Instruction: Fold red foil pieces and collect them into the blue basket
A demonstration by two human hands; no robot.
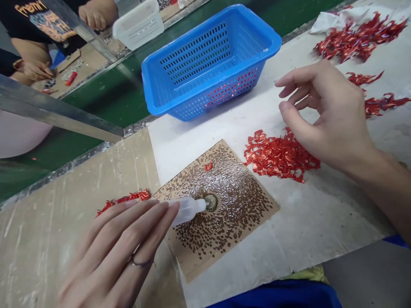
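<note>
My left hand (120, 250) grips a small translucent squeeze bottle (186, 211), tipped sideways with its nozzle at a small round cap (211, 202). The cap lies on a brown cardboard square (199, 252) speckled with dark, shiny wet spots. One small red piece (208, 166) sits on the cardboard above the cap. Over the table to the right, my right hand (327, 113) hovers with thumb and fingers apart and nothing visible between them. Just below and left of it is a pile of small red foil-like pieces (279, 156).
A blue perforated basket (208, 70) stands at the back of the white sheet (308, 218). Twisted red pieces (359, 38) lie at the right, and more red strips (128, 199) beside my left hand. Behind a metal frame (58, 115), a person (35, 68) handles small items near a white basket (139, 28).
</note>
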